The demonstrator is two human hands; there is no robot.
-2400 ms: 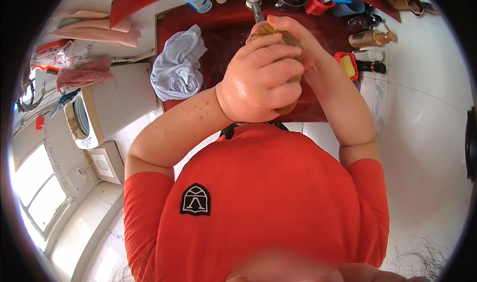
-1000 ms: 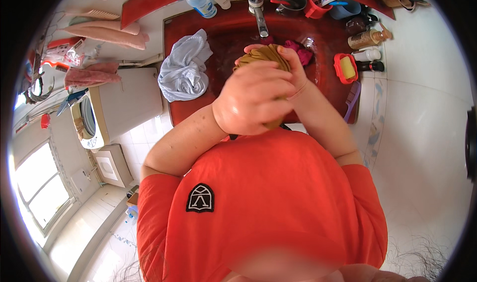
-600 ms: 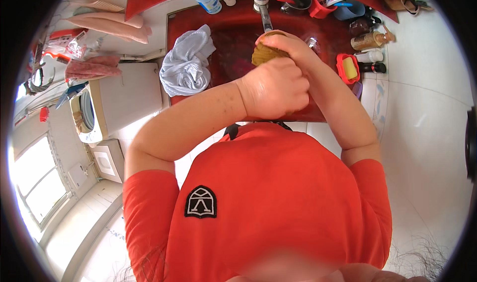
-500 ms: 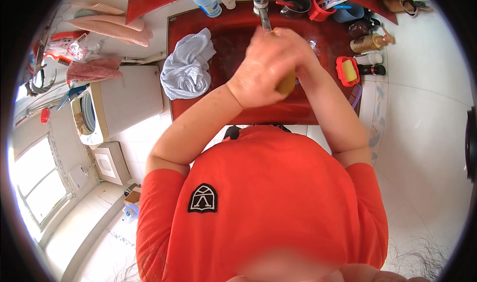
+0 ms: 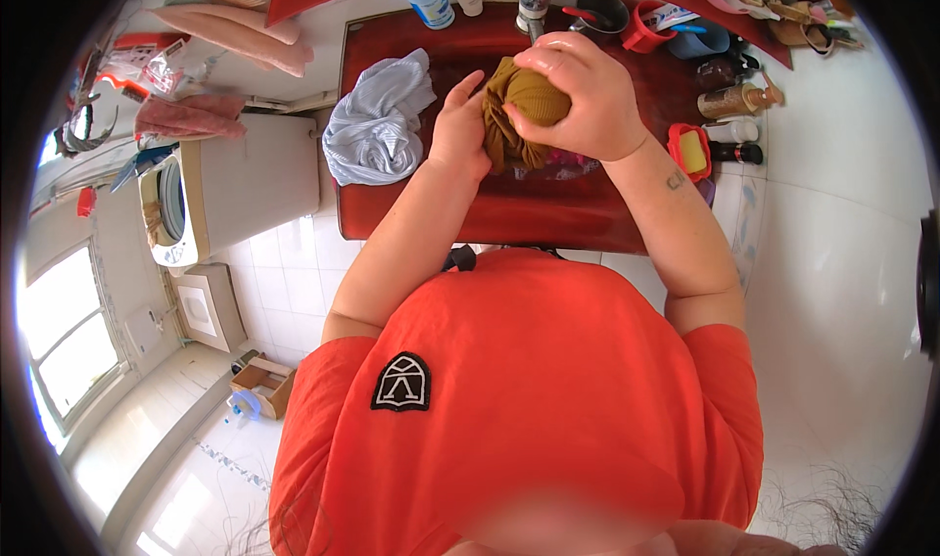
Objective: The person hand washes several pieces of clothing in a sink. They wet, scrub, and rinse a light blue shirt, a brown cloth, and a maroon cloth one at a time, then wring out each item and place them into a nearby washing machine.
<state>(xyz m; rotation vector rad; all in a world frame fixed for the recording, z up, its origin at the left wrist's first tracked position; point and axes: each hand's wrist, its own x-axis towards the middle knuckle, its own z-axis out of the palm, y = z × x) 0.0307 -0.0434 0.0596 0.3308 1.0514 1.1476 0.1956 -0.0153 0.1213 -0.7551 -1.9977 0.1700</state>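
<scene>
A bunched mustard-coloured ribbed cloth [image 5: 537, 103] is held up over the dark red washbasin [image 5: 431, 213], just in front of the tap. My right hand [image 5: 599, 101] curls around it from the right, the fingers over its top and the thumb below. On its left side my left hand [image 5: 458, 133] rests against the folds, fingers stretched out. Part of the cloth hangs down between the hands. Beneath it, something pink and patterned [image 5: 570, 161] shows in the basin, mostly hidden. A crumpled pale grey-blue striped cloth [image 5: 377, 130] lies on the basin's left side.
Behind stands a metal tap [image 5: 534, 10], with a blue-and-white bottle [image 5: 428, 4] to its left and a dark mug [image 5: 599, 14] to its right. A red soap dish [image 5: 691, 153] and pump bottle [image 5: 736, 101] line the right edge. A washing machine [image 5: 235, 174] is at left.
My hands were clasped together around the mustard cloth, largely covering it. Now they have come apart; the left has opened and the right grips the bunched cloth, which shows much more.
</scene>
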